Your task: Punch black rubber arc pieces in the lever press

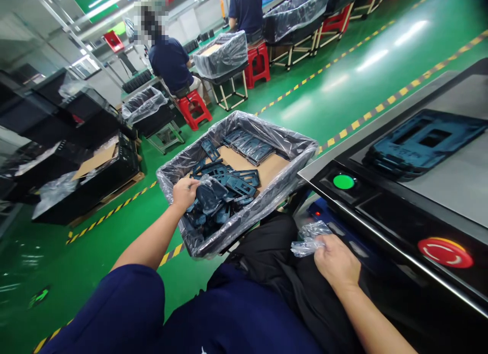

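A left hand (pixel 185 194) grips a dark blue plastic frame (pixel 209 197) above a film-lined crate (pixel 267 206) of matching frames; right of the crate, a right hand (pixel 335 260) pinches clear plastic film (pixel 309 239) by a machine console (pixel 381 212), over a green factory floor (pixel 305 100).

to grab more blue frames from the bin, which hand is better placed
Left, probably: the left hand is at the blue frames in the bin, while the right hand holds clear plastic.

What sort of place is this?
Most likely a factory production floor. A machine has a green button and a red stop button, a plastic-lined crate holds blue moulded frames, and seated workers line a green floor marked with yellow-striped lanes.
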Motion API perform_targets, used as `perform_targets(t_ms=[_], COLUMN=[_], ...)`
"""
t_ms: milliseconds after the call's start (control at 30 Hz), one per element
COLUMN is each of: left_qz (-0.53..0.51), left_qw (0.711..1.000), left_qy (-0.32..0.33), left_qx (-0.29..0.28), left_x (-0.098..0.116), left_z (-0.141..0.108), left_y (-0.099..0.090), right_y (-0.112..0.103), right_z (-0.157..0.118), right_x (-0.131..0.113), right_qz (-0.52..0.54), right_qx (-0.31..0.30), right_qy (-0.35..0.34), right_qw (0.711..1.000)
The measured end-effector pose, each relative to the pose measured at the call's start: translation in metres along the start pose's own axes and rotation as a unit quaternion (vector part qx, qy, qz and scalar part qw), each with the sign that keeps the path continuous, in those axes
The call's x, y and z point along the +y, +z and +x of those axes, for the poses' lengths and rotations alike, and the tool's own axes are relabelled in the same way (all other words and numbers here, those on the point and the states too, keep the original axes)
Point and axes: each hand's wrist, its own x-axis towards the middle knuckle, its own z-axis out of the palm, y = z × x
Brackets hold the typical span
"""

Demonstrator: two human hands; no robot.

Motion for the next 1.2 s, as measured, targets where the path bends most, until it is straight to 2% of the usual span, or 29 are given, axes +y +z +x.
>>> perform_targets(t_ms=[133,267,367,433,500,633,733,800,833,900,967,1033,1133,1200], left_qz=[0.028,0.065,0.084,0.083,0.073,0.035,-0.027,-0.062,-0.071,-0.073,-0.055,-0.012,0.067,0.091], left_qw=[0.998,0.991,0.992,0.994,0.992,0.985,0.968,0.96,0.963,0.978,0.996,0.996,0.956,0.925], left_qy=[0.047,0.084,0.079,0.057,0.045,0.061,0.015,-0.015,-0.021,-0.018,0.007,0.061,0.155,0.208], left_qx=[0.038,0.083,0.049,0.052,0.089,0.158,0.249,0.271,0.261,0.194,0.076,-0.065,-0.239,-0.306], left_x=[0.004,0.015,0.022,0.025,0.026,0.026,0.025,0.025,0.025,0.026,0.031,0.039,0.056,0.067], left_z=[0.0,0.007,0.013,0.015,0.016,0.017,0.021,0.027,0.03,0.034,0.034,0.029,0.019,0.014], left_y=[-0.01,-0.029,-0.043,-0.05,-0.055,-0.057,-0.055,-0.054,-0.053,-0.049,-0.042,-0.03,-0.005,0.011], right_y=[-0.004,-0.007,-0.007,-0.006,-0.006,-0.006,-0.007,-0.008,-0.008,-0.008,-0.007,-0.005,-0.002,0.0], right_z=[0.0,0.002,0.002,0.002,0.001,0.001,0.001,0.001,0.001,0.002,0.002,0.002,0.002,0.0], right_x=[-0.001,-0.004,-0.004,-0.003,-0.002,-0.001,-0.002,-0.003,-0.003,-0.004,-0.004,-0.004,-0.002,-0.001], right_qz=[-0.012,-0.018,-0.015,-0.016,-0.018,-0.02,-0.024,-0.025,-0.025,-0.025,-0.026,-0.028,-0.032,-0.029], right_qx=[-0.035,-0.055,-0.057,-0.055,-0.052,-0.047,-0.046,-0.044,-0.042,-0.042,-0.044,-0.043,-0.041,-0.038], right_qy=[0.022,0.035,0.034,0.032,0.03,0.026,0.027,0.028,0.029,0.029,0.029,0.031,0.03,0.025], right_qw=[0.999,0.998,0.998,0.998,0.998,0.998,0.998,0.998,0.998,0.998,0.998,0.998,0.998,0.999])
